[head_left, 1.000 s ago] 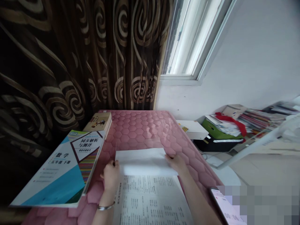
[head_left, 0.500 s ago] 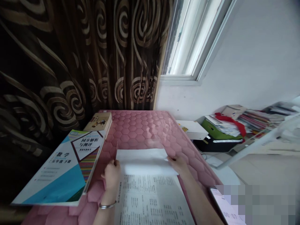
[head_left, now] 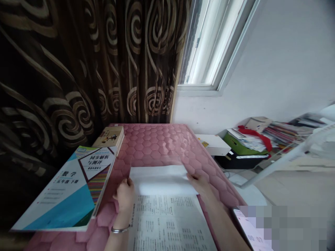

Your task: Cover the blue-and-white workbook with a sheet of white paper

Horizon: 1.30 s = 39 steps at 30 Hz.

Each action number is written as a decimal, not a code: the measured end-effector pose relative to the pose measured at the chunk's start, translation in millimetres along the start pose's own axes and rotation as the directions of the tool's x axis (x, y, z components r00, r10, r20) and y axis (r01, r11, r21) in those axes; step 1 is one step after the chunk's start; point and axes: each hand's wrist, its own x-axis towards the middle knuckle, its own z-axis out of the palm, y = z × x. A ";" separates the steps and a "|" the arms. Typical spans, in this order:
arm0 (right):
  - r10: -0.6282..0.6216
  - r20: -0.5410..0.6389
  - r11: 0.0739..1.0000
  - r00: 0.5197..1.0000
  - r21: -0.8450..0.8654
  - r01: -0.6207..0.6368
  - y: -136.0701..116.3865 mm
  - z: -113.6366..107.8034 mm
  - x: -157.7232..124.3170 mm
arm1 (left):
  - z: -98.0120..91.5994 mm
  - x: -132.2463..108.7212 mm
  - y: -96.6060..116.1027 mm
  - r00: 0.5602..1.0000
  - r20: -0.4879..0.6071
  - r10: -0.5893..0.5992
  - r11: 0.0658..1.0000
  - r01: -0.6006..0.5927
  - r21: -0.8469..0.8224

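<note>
A printed paper sheet [head_left: 172,219] lies on the pink hexagon-patterned table cover, its far part lifted and folded over so a blank white side shows. My left hand [head_left: 125,191], with a silver bangle at the wrist, is closed on the left edge of that raised part. At the right edge, my right hand [head_left: 198,182] pinches the same sheet between thumb and fingers. Rows of small print face up on the near part, between my forearms.
Left of the sheet lies a blue and white workbook [head_left: 68,188], with a stack of tan-covered books [head_left: 108,136] behind it. A phone [head_left: 251,228] rests at the near right. Papers and a green item [head_left: 239,146] stand beyond the table, below the window.
Both hands keep nearly the same hold on the sheet. The view has shifted very slightly, with the surroundings moving a little to the left.
</note>
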 end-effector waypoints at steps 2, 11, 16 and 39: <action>0.022 0.045 0.998 0.999 -0.062 -0.020 -6.4 0.9 -3.9 | 1.4 1.1 -0.8 1.000 0.004 0.001 1.000 -0.001 -0.005; 0.089 0.100 0.983 0.991 -0.168 -0.071 -18.8 -3.3 -6.9 | -3.9 -2.8 1.4 1.000 0.014 -0.001 0.998 0.002 -0.064; 0.099 0.125 0.990 0.987 -0.115 -0.085 -13.8 -3.4 -3.4 | -8.1 -5.1 2.9 0.999 0.037 -0.021 0.998 0.023 -0.051; -0.080 -0.133 0.881 0.988 0.454 0.132 -28.0 -12.4 -41.7 | -34.6 -26.5 20.3 0.930 -0.363 0.056 0.978 -0.124 -0.168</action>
